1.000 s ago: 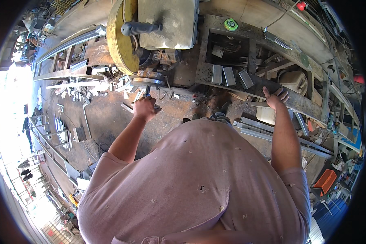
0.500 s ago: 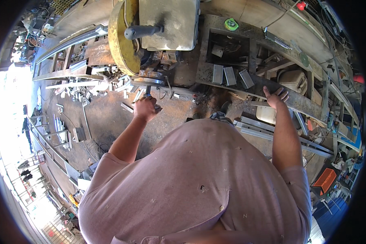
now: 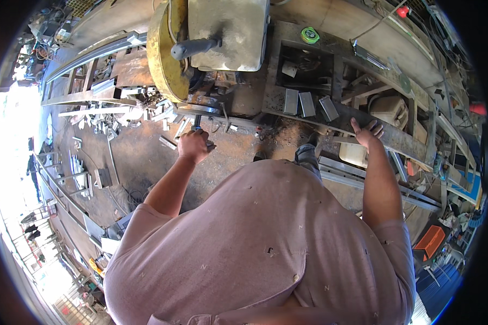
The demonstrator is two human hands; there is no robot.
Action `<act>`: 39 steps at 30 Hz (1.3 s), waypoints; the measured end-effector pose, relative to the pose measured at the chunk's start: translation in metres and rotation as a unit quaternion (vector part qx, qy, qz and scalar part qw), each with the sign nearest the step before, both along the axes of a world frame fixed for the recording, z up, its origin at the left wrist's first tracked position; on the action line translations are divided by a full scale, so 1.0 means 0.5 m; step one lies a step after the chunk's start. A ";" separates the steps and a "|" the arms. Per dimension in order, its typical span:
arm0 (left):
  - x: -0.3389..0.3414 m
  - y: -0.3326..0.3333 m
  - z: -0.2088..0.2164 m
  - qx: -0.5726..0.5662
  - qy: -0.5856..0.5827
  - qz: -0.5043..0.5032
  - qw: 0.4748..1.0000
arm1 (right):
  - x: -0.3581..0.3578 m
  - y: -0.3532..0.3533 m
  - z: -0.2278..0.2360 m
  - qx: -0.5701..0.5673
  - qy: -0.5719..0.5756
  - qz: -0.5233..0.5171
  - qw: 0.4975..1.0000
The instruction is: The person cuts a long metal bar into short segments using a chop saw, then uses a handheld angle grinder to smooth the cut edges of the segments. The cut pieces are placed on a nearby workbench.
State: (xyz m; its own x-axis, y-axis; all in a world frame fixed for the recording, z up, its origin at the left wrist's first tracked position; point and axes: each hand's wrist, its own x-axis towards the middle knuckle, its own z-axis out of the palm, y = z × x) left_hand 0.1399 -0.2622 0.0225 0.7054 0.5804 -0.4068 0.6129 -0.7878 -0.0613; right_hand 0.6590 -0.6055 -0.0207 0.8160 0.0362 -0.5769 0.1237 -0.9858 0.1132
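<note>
My left hand (image 3: 194,145) is closed around the crank handle at the end of a dark threaded screw (image 3: 197,122), below the cut-off saw; the fingers cover most of the handle. Above it rises the saw's yellow guard (image 3: 161,54), with a dark grip lever (image 3: 192,49) pointing left in front of a dusty, light-coloured housing (image 3: 230,32). My right hand (image 3: 368,132) lies with fingers spread on the front rail of the steel bench frame (image 3: 401,140). Left of it on that rail sit three short cut pieces of square metal tube (image 3: 307,104).
A green tape measure (image 3: 309,36) lies on the bench's far side. Long metal bars (image 3: 363,181) rest low at right, near a plastic jerrycan (image 3: 389,111). Metal offcuts (image 3: 141,111) are heaped at left. An orange toolbox (image 3: 431,242) stands at lower right.
My view has shifted slightly, and more of my leg and foot shows below the bench. Both hands keep their places on the crank and the rail.
</note>
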 end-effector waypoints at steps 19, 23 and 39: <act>0.007 -0.004 0.002 0.015 0.005 0.018 1.000 | -0.005 0.006 0.017 0.009 0.011 0.002 1.000; 0.006 -0.003 0.004 0.011 0.027 0.020 0.999 | -0.004 0.007 0.016 0.002 0.021 0.023 1.000; -0.006 0.003 -0.026 0.036 0.015 0.007 0.999 | -0.003 0.002 0.005 0.013 0.009 0.015 1.000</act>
